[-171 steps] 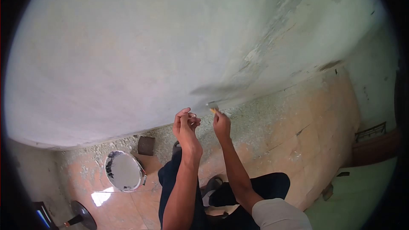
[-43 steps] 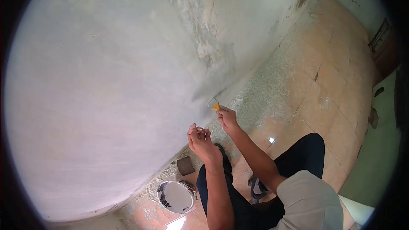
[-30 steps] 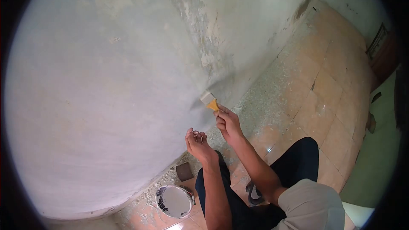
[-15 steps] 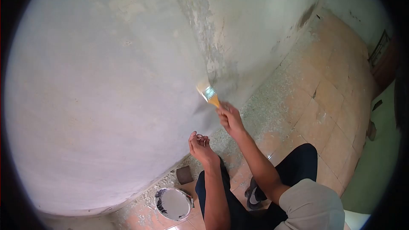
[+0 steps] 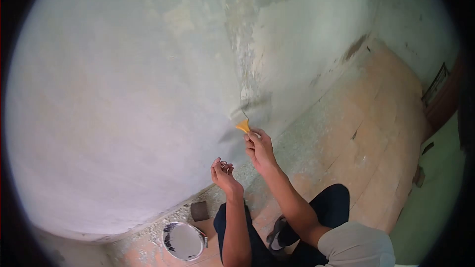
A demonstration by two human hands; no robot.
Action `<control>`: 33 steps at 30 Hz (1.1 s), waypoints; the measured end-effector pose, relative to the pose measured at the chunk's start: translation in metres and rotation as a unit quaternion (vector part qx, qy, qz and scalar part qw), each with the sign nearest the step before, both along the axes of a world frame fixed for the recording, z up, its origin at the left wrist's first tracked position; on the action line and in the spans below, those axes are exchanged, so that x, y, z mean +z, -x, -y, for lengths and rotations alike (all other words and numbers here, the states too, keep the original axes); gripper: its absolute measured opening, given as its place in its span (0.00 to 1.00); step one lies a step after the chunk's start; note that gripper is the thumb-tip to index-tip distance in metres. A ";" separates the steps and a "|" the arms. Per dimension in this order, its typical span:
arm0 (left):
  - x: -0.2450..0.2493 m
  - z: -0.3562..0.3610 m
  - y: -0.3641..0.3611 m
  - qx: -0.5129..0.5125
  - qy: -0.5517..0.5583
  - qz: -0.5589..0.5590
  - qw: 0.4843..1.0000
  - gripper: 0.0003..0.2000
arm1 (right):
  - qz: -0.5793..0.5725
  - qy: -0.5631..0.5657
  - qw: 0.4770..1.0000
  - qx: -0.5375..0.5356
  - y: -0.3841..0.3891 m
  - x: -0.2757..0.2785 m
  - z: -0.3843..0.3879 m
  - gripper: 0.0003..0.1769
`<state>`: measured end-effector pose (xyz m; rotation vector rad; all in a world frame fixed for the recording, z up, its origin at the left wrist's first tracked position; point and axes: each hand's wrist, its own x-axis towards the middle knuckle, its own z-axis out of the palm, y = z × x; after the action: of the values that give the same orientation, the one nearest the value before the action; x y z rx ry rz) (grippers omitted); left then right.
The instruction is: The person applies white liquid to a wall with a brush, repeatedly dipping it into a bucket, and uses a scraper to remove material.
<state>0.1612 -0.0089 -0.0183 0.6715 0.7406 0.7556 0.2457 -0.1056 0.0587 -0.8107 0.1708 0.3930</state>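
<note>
Wrapped round the handle of a paintbrush [image 5: 243, 125] is my right hand [image 5: 261, 149]. The brush has a yellow-orange handle, and its bristle end is against the wall [image 5: 148, 118], blurred by motion. Below and to the left, my left hand [image 5: 227, 178] is raised near the wall's lower part, its fingers loosely curled and a little apart, with nothing seen in them. A patchy, peeling strip [image 5: 245, 59] runs up the wall above the brush. On the floor at lower left stands a round bucket [image 5: 187, 241] of pale grey-white paint, its inner rim smeared dark.
A dark brown square piece [image 5: 199, 211] lies by the wall's foot, near the bucket. Flakes and dust cover the floor tiles [image 5: 376, 143] along the wall. My bent legs [image 5: 332, 207] are below my arms. A reddish-brown object [image 5: 443, 101] stands at far right.
My right hand and the brush have shifted down in view, and the brush has turned, its metal band now hardly visible. The whole view has tilted a little; the bucket appears further left.
</note>
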 end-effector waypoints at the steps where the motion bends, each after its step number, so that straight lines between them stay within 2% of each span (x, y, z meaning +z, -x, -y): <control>1: 0.001 0.002 0.001 0.004 -0.004 0.005 1.000 0.08 | 0.045 -0.029 0.998 0.012 0.012 0.036 0.006 0.17; 5: 0.002 0.003 0.005 0.021 0.003 -0.002 1.000 0.08 | 0.155 -0.101 0.981 0.058 0.033 0.099 0.018 0.17; 7: -0.004 0.001 0.008 0.013 0.005 0.009 1.000 0.11 | 0.143 -0.077 0.985 0.061 0.025 0.074 0.007 0.18; 8: -0.004 0.002 0.011 0.022 0.012 0.012 1.000 0.11 | 0.122 -0.059 0.989 0.054 0.018 0.047 0.001 0.18; 10: -0.005 -0.002 0.014 0.021 0.011 0.013 1.000 0.11 | 0.078 0.007 0.996 0.039 0.004 -0.047 -0.007 0.17; 12: -0.007 -0.004 0.016 0.028 0.000 0.008 1.000 0.11 | -0.004 0.062 0.998 0.020 -0.004 -0.148 -0.004 0.13; 14: -0.008 -0.010 0.015 0.023 -0.012 -0.006 1.000 0.11 | -0.083 0.077 0.993 0.023 -0.009 -0.233 0.005 0.04; 15: -0.009 -0.012 0.015 0.025 -0.025 0.010 0.999 0.11 | -0.096 0.081 0.992 0.022 -0.015 -0.271 0.005 0.04; 16: -0.009 -0.012 0.015 0.026 -0.037 0.026 0.999 0.10 | -0.160 0.136 0.978 0.010 -0.020 -0.309 0.007 0.03; 17: -0.007 -0.013 0.016 0.027 -0.034 0.020 0.999 0.10 | -0.222 0.190 0.956 -0.001 -0.021 -0.337 0.009 0.06; 19: -0.002 -0.012 0.014 0.030 -0.037 0.019 0.999 0.10 | -0.234 0.222 0.946 -0.021 -0.033 -0.367 0.005 0.11; 20: 0.000 -0.011 0.013 0.035 -0.041 0.024 0.998 0.09 | -0.202 0.193 0.960 -0.016 -0.044 -0.377 -0.001 0.10; 21: 0.001 -0.010 0.013 0.032 -0.038 0.007 0.999 0.10 | -0.174 0.167 0.971 -0.012 -0.055 -0.385 -0.006 0.09; 22: -0.001 -0.008 0.015 0.031 -0.035 -0.012 0.999 0.10 | -0.192 0.171 0.966 -0.010 -0.056 -0.331 0.008 0.09; 23: -0.004 -0.006 0.014 0.031 -0.033 0.012 0.999 0.10 | -0.036 0.195 0.980 -0.012 -0.046 -0.264 0.000 0.06; 24: -0.005 -0.004 0.011 0.030 -0.032 0.039 0.998 0.11 | -0.017 0.170 0.985 -0.028 -0.036 -0.212 0.005 0.07; 25: -0.003 -0.001 0.010 0.028 -0.024 0.037 0.999 0.10 | 0.005 0.145 0.988 -0.044 -0.027 -0.175 0.010 0.10; 27: -0.003 0.006 0.008 0.024 -0.007 0.032 0.999 0.09 | 0.013 0.137 0.990 -0.042 -0.010 -0.137 0.027 0.10; 30: -0.006 0.019 0.005 0.033 0.004 0.042 0.999 0.07 | 0.046 0.127 0.990 -0.039 -0.012 -0.147 0.032 0.10; 33: -0.011 0.027 0.007 0.025 0.002 0.045 0.999 0.05 | 0.115 0.175 0.976 -0.060 -0.032 -0.226 0.018 0.08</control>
<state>0.1542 -0.0360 -0.0290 0.6132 0.6775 0.8253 0.2780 -0.1235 -0.1671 -1.1795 0.0729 0.1521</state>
